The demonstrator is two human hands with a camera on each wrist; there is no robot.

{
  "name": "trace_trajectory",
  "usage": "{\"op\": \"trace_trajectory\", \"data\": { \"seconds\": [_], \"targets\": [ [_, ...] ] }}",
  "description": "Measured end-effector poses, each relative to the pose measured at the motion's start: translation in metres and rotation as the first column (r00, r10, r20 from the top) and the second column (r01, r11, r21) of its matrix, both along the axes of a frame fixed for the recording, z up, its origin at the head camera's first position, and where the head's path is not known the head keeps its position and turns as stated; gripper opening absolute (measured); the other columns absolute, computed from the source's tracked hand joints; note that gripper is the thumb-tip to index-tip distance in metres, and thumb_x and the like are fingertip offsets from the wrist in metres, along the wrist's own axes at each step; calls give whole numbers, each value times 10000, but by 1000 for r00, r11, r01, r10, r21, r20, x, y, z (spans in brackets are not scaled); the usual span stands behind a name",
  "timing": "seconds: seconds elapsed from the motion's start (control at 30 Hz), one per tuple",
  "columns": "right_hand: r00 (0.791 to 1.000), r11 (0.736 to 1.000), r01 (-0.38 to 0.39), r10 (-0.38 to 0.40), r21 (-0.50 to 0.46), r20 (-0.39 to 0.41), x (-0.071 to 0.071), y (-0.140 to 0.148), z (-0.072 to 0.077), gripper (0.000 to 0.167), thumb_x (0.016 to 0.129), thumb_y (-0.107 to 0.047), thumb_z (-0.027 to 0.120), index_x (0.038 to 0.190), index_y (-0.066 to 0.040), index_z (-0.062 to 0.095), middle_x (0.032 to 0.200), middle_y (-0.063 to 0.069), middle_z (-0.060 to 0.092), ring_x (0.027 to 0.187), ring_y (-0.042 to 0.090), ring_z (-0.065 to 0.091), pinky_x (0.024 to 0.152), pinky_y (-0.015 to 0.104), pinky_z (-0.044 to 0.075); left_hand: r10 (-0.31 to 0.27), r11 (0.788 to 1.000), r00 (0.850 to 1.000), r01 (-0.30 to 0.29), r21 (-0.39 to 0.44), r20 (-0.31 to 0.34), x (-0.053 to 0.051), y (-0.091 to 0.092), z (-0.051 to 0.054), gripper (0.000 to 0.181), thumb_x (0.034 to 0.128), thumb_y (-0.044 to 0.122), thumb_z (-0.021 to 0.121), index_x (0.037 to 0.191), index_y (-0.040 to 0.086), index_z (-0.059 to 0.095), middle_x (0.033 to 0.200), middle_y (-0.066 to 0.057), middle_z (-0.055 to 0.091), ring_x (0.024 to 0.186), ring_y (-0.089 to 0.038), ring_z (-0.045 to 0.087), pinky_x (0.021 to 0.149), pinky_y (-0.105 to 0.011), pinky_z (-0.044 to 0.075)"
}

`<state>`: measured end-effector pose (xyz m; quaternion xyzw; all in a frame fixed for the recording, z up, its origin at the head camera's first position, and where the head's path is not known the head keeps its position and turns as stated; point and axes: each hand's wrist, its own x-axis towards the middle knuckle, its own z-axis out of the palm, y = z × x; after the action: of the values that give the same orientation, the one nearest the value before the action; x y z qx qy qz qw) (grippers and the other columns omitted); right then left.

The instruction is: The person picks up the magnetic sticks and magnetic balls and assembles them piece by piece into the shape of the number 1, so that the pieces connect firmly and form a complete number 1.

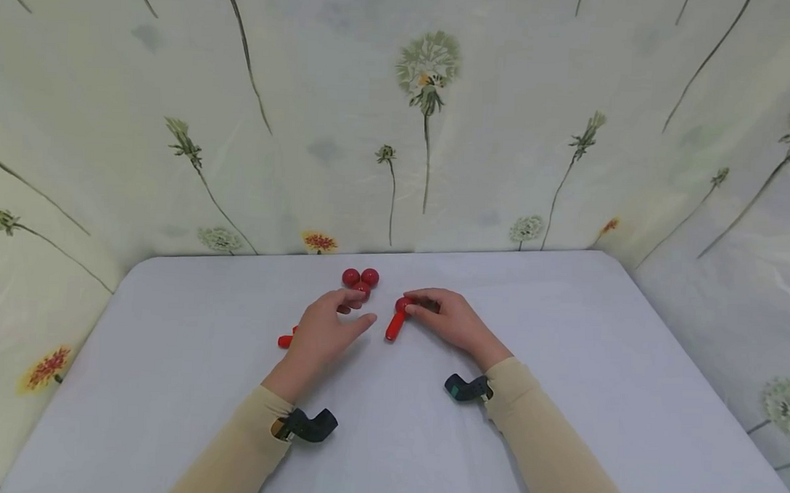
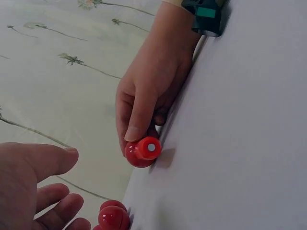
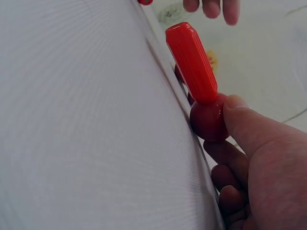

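My right hand (image 1: 448, 317) pinches a dark red ball (image 3: 208, 117) between thumb and fingers, low at the white tabletop. A bright red ridged stick (image 3: 192, 62) is joined to that ball and points away from the hand; its free end shows a round silvery spot in the left wrist view. My left hand (image 1: 327, 327) hangs with spread, loosely bent fingers and nothing between them. Beyond its fingertips, three red balls (image 1: 370, 277) sit in a cluster; the nearest is partly covered by the fingers in the head view.
More red stick pieces (image 1: 286, 341) lie left of the left hand, partly hidden behind it. The white-covered table (image 1: 188, 384) ends at the back against a flower-patterned curtain (image 1: 327, 128). Each wrist carries a dark camera mount (image 1: 313, 426).
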<state>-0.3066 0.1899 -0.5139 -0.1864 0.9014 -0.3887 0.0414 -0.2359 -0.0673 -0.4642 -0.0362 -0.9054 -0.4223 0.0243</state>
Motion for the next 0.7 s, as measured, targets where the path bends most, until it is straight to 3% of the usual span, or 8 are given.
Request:
{"op": "trace_trajectory", "data": {
  "seconds": [0.17, 0.47, 0.7],
  "targets": [
    [1000, 1000, -6, 6, -1, -4, -1, -1, 0, 451, 891, -601, 626, 1254, -337, 676, 1155, -156, 647, 1026, 115, 569, 915, 381, 491, -11, 1000, 1000, 11, 3, 1, -6, -13, 5, 473, 871, 383, 751, 1289, 197, 632, 1146, -5, 658, 1085, -201, 581, 844, -384, 527],
    [1000, 1000, -2, 2, -10, -5, -1, 3, -1, 433, 890, -595, 630, 1244, -348, 677, 1135, -172, 644, 998, 122, 566, 882, 365, 493, 4, 1000, 1000, -3, -12, 26, -19, -30, 1, 469, 895, 384, 721, 1310, 196, 608, 1172, -8, 646, 1112, -208, 568, 884, -402, 509],
    [1000, 1000, -14, 14, -21, -13, 0, 0, 0, 439, 891, -596, 631, 1249, -346, 675, 1145, -158, 645, 999, 130, 565, 866, 370, 501, 37, 999, 993, -39, 17, 109, -24, -44, -3, 491, 903, 398, 705, 1341, 219, 578, 1214, -20, 620, 1112, -214, 557, 736, -358, 562]
  ]
}}
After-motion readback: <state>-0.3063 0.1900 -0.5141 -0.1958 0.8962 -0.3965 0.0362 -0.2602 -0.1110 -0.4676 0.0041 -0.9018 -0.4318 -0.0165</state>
